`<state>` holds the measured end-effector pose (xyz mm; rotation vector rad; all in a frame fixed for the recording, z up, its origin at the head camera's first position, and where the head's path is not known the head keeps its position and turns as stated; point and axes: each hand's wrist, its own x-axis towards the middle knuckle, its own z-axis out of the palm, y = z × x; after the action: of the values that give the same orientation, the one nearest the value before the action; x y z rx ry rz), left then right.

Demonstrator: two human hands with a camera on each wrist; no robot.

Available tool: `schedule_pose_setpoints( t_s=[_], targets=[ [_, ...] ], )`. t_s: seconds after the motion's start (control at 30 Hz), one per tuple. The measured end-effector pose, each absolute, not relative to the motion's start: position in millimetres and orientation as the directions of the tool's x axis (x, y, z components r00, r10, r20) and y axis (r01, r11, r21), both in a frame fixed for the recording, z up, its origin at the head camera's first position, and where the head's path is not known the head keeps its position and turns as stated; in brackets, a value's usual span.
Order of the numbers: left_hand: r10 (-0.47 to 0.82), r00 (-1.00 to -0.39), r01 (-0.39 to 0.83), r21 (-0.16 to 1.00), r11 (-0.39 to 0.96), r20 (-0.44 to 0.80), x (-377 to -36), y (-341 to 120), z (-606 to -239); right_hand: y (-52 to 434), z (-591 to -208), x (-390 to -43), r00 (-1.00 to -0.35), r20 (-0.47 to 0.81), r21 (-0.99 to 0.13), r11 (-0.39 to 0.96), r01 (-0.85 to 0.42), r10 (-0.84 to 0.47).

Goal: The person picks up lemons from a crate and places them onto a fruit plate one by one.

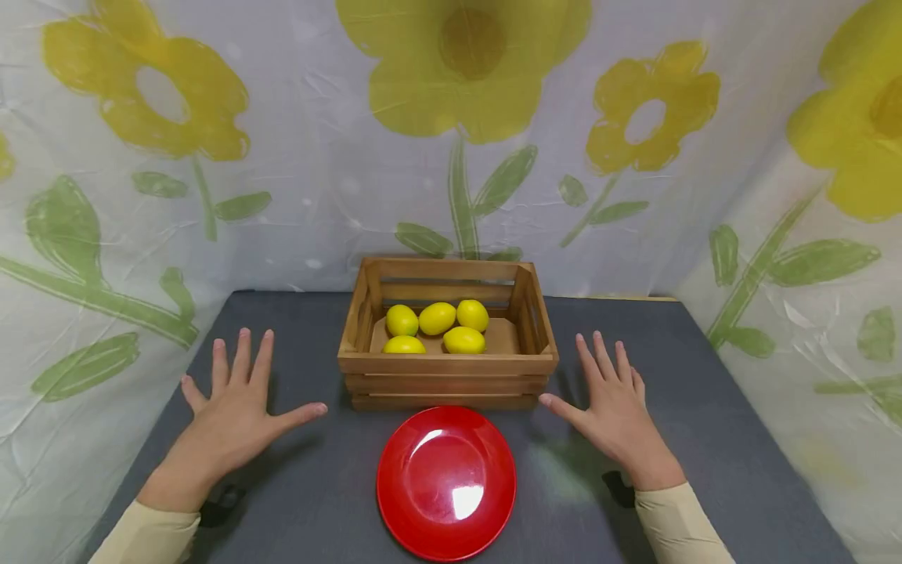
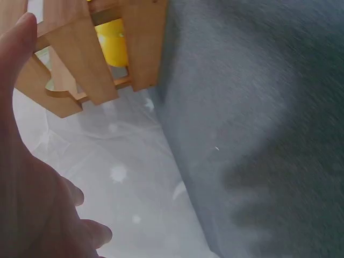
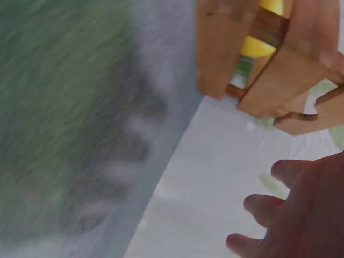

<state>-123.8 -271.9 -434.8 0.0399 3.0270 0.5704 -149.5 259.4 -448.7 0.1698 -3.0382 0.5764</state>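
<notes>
Both hands hover palm down over the dark table with fingers spread and nothing held. The left hand (image 1: pixel 232 423) is to the left of a wooden crate (image 1: pixel 447 365) and a red plate (image 1: pixel 446 484). On the other side, the right hand (image 1: pixel 620 415) has its thumb pointing toward the crate's front right corner. Several yellow lemons (image 1: pixel 437 318) lie inside the crate. The plate stands just in front of it, bare and glossy. In the left wrist view, a lemon (image 2: pixel 112 43) shows between the slats; the right wrist view shows the crate (image 3: pixel 301 64) beyond the fingers (image 3: pixel 263 209).
The dark grey table (image 1: pixel 303 501) ends at the back against a pale sheet (image 1: pixel 303 157) painted with yellow flowers. Similar sheeting rises along the left and right sides. The crate's slatted walls surround the lemons, and its top is uncovered.
</notes>
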Motion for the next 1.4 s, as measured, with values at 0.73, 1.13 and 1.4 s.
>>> schedule_pose_setpoints(
  t_s=[0.73,1.13,1.4],
  targets=[
    [0.092,-0.994,0.111,0.607,0.787,0.062,-135,-229,-423,204,-470,-199,-0.975,0.21,-0.974,-0.096,-0.203,-0.066],
    [0.198,-0.978,0.193,0.685,0.702,0.073,-149,-215,-396,187,-485,-207,-0.966,0.246,-0.963,-0.133,-0.234,-0.079],
    [0.29,-0.955,0.266,0.592,0.76,0.057,-169,-197,-362,182,-488,-209,-0.978,0.206,-0.97,-0.132,-0.202,-0.017]
  ],
)
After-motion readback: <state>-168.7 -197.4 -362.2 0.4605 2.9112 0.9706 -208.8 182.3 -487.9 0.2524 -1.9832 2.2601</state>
